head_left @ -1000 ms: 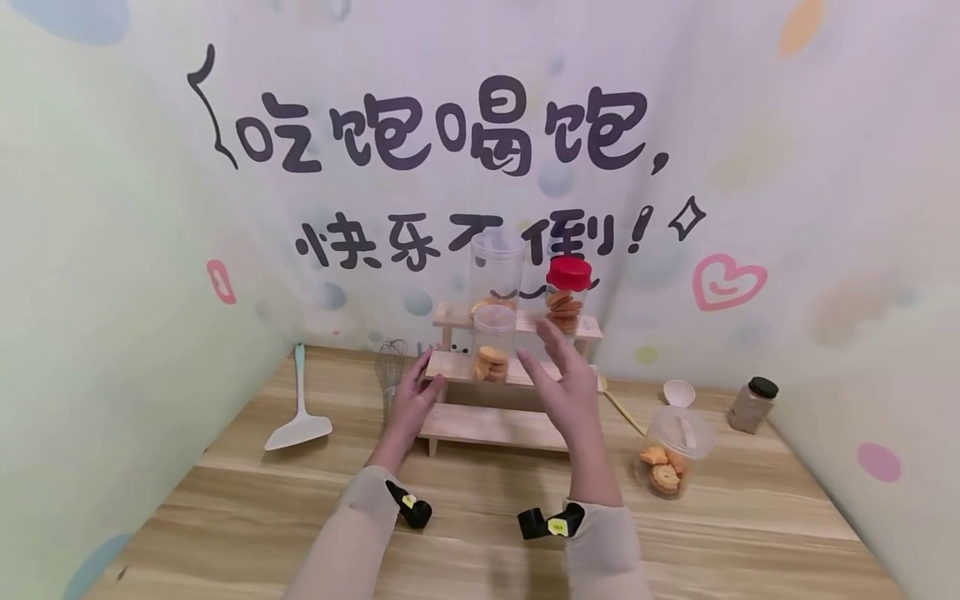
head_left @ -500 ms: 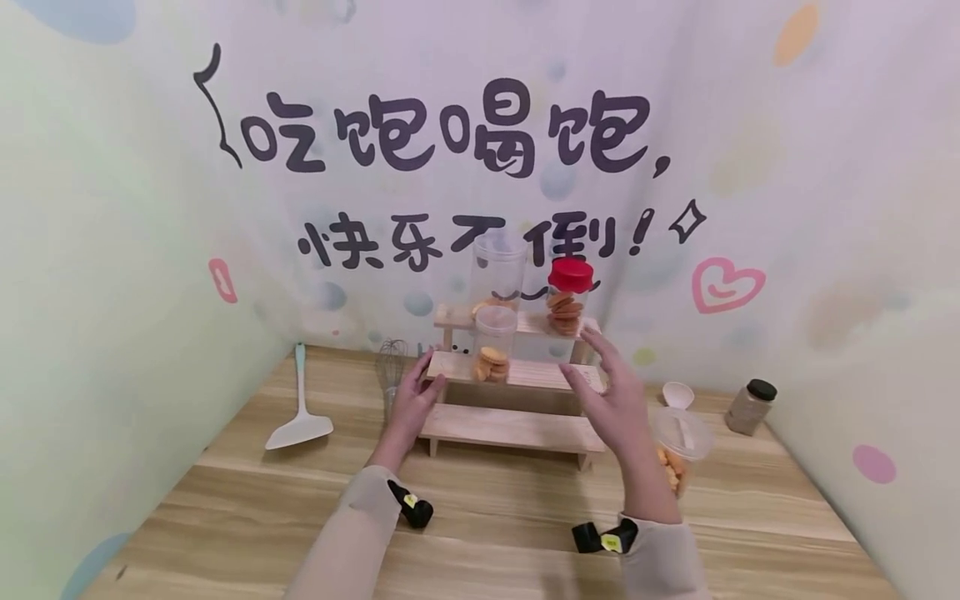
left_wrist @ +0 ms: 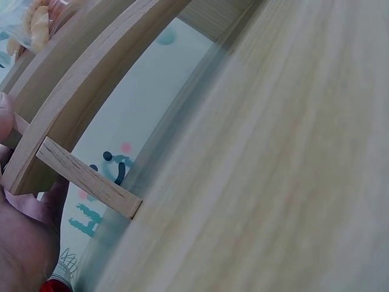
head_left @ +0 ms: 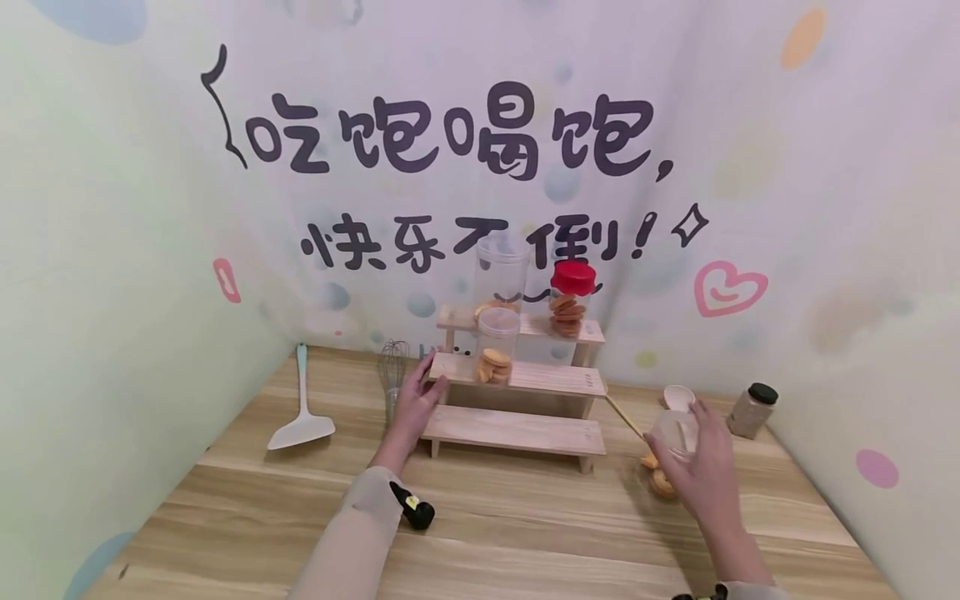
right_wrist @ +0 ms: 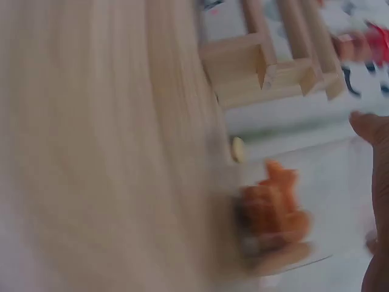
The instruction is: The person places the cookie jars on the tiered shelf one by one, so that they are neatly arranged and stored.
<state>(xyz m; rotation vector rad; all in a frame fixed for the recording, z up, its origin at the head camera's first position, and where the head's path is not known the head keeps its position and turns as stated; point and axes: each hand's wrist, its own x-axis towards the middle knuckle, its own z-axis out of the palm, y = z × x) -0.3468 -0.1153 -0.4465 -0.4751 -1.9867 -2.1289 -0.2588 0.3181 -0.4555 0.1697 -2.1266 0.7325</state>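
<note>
My left hand (head_left: 414, 408) holds the left end of the wooden tiered shelf (head_left: 517, 429) at its middle step. In the left wrist view the thumb (left_wrist: 5, 117) lies on one side of the board, the palm below it. My right hand (head_left: 703, 467) is spread at a clear lidded jar of cookies (head_left: 656, 479) on the table, thumb and fingers on either side of its lid; whether they touch it I cannot tell. On the middle step stands a smaller cookie jar (head_left: 495, 354). A tall clear jar (head_left: 501, 279) and a red-lidded cookie jar (head_left: 572, 300) stand on the top step.
A white spatula (head_left: 302, 429) and a whisk (head_left: 393, 375) lie left of the shelf. To the right are a wooden-handled utensil (head_left: 624, 415), a white scoop or spoon (head_left: 678, 397) and a black-lidded jar (head_left: 753, 410). A printed cloth (head_left: 465, 50) hangs behind the table.
My right hand has moved from in front of the shelf rightward and down to the cookie jar on the table. My left hand has stayed at the shelf's left end.
</note>
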